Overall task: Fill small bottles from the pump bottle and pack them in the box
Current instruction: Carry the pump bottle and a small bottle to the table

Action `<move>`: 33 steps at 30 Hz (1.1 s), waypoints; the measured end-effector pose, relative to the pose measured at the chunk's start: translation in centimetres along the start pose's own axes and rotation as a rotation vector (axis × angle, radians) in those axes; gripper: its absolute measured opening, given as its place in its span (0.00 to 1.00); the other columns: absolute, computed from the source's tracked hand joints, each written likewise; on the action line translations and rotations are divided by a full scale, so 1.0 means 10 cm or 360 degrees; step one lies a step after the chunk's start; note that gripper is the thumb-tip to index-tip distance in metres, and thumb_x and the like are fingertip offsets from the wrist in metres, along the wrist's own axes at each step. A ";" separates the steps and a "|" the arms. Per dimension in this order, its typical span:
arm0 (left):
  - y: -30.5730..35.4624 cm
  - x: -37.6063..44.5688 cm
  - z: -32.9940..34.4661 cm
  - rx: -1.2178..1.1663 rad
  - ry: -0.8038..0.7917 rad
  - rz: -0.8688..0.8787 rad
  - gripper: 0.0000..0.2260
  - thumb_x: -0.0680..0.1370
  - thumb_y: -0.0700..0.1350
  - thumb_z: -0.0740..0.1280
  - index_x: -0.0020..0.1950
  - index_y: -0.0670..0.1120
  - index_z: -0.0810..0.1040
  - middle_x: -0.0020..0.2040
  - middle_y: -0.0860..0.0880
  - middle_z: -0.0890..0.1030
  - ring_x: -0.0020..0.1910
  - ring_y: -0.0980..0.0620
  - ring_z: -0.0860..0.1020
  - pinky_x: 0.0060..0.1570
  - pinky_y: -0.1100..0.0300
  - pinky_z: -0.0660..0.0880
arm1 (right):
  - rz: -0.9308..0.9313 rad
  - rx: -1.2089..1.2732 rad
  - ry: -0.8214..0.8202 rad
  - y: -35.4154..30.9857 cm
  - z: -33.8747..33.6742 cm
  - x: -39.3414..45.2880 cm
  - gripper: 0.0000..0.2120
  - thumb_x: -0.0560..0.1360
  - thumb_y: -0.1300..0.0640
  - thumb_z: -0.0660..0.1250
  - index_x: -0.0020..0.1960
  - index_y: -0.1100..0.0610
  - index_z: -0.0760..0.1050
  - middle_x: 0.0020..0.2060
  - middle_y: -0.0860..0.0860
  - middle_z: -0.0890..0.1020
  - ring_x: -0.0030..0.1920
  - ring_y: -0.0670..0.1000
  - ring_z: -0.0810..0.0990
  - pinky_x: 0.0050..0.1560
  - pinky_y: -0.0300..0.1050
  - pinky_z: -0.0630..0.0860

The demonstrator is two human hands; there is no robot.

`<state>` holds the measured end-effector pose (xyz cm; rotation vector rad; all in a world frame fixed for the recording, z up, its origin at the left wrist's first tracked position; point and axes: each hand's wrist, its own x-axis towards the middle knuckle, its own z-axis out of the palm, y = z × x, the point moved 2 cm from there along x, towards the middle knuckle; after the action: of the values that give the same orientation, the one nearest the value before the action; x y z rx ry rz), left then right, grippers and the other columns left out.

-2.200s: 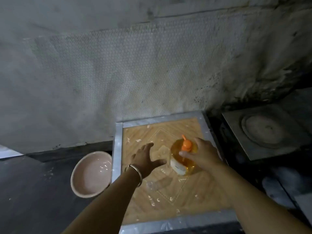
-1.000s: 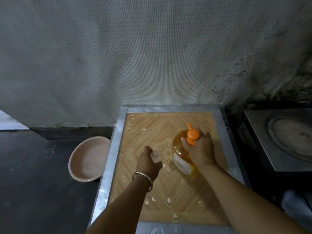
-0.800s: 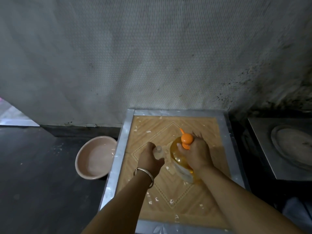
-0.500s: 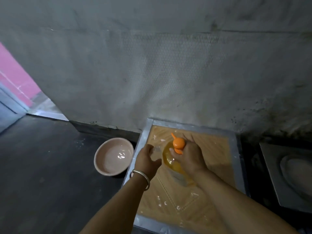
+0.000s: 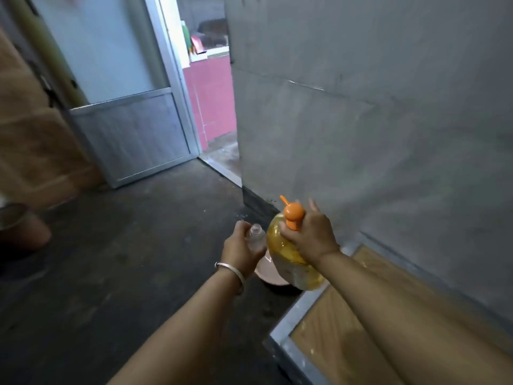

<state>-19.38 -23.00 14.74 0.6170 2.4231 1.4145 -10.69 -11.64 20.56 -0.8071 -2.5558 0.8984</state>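
- Pump bottle (image 5: 291, 254), clear with yellow-orange liquid and an orange pump head (image 5: 291, 213), is lifted off the table and tilted, its nozzle pointing up and to the left.
- My right hand (image 5: 311, 234) grips it at the neck, thumb and fingers wrapped just under the pump head, with one finger sticking up behind it.
- My left hand (image 5: 241, 250) has its fingers curled round a small clear bottle (image 5: 256, 237); the open neck pokes out above my fingers and sits right against the pump bottle's side.
- I cannot tell whether the small bottle has any liquid in it; it looks transparent and is blurred.
- A silver bangle (image 5: 231, 270) sits on my left wrist.
- Both bottles are held in the air over the dark floor (image 5: 125, 259), to the left of the table (image 5: 286, 326), which has a metal edge and a wood-pattern top.
- A pink basin (image 5: 266, 269) stands on the floor below my hands, mostly hidden by them and the pump bottle.
- A grey concrete wall (image 5: 374, 120) runs behind the table.
- Farther left I see an aluminium-framed door (image 5: 125, 107) and a pink wall (image 5: 213, 101) beyond the opening.
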 end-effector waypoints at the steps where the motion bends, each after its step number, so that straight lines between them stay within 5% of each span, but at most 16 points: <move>1: -0.10 0.00 -0.26 0.0009 0.0054 -0.0013 0.14 0.69 0.41 0.73 0.48 0.47 0.69 0.45 0.47 0.78 0.44 0.48 0.77 0.43 0.61 0.72 | -0.0046 0.0002 -0.0040 -0.23 0.14 0.02 0.21 0.74 0.54 0.67 0.62 0.65 0.73 0.69 0.64 0.68 0.71 0.60 0.65 0.64 0.45 0.65; 7: -0.83 -0.14 -1.90 0.0079 0.0335 -0.0190 0.18 0.68 0.41 0.73 0.55 0.43 0.71 0.52 0.44 0.80 0.50 0.47 0.78 0.49 0.59 0.72 | -0.0258 0.0084 -0.0281 -1.62 1.12 -0.05 0.13 0.72 0.52 0.69 0.50 0.61 0.75 0.58 0.66 0.77 0.63 0.63 0.73 0.57 0.49 0.71; 11: -1.28 -0.37 -3.01 0.0113 0.0535 -0.0270 0.18 0.69 0.41 0.73 0.55 0.42 0.72 0.51 0.45 0.79 0.47 0.49 0.76 0.48 0.61 0.71 | -0.0387 0.0239 -0.0444 -2.57 1.81 -0.28 0.13 0.72 0.54 0.70 0.40 0.49 0.65 0.56 0.65 0.79 0.63 0.63 0.74 0.58 0.50 0.71; 13: -1.48 -0.49 -3.50 0.0143 0.0617 -0.0319 0.18 0.68 0.41 0.73 0.55 0.43 0.72 0.50 0.45 0.79 0.47 0.49 0.76 0.48 0.60 0.72 | -0.0429 0.0294 -0.0525 -2.98 2.19 -0.37 0.08 0.72 0.53 0.70 0.43 0.53 0.71 0.56 0.64 0.78 0.59 0.61 0.76 0.57 0.48 0.71; 17: -1.89 -0.80 -4.41 0.0142 0.0829 -0.0455 0.17 0.68 0.42 0.74 0.53 0.44 0.72 0.47 0.48 0.78 0.45 0.51 0.75 0.43 0.65 0.68 | -0.0602 0.0295 -0.0668 -3.78 2.96 -0.53 0.15 0.71 0.52 0.70 0.48 0.64 0.77 0.46 0.61 0.81 0.48 0.59 0.79 0.46 0.43 0.70; 22: -2.44 -1.15 -5.36 0.0127 0.1071 -0.0674 0.16 0.68 0.41 0.73 0.51 0.46 0.71 0.46 0.50 0.77 0.45 0.52 0.75 0.43 0.65 0.67 | -0.0991 0.0220 -0.0837 -4.80 3.75 -0.80 0.11 0.71 0.57 0.70 0.42 0.66 0.79 0.38 0.62 0.80 0.46 0.61 0.77 0.51 0.49 0.70; 26: -2.86 -1.33 -6.05 0.0150 0.1258 -0.0821 0.17 0.69 0.41 0.72 0.54 0.46 0.71 0.47 0.50 0.76 0.46 0.53 0.74 0.42 0.65 0.66 | -0.1319 0.0183 -0.0979 -5.52 4.33 -0.97 0.08 0.74 0.54 0.67 0.42 0.59 0.77 0.28 0.46 0.66 0.50 0.60 0.74 0.57 0.49 0.65; 33: -3.51 -1.69 -7.18 0.0035 0.1597 -0.1089 0.17 0.70 0.42 0.72 0.55 0.48 0.69 0.53 0.48 0.78 0.49 0.52 0.76 0.47 0.60 0.72 | -0.1706 0.0254 -0.1158 -6.73 5.38 -1.32 0.10 0.74 0.53 0.66 0.38 0.52 0.67 0.30 0.43 0.63 0.45 0.50 0.62 0.47 0.42 0.54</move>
<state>-43.53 -100.89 19.39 -1.1061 2.8225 1.5412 -52.07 -88.34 22.33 1.0661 -2.7642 1.0465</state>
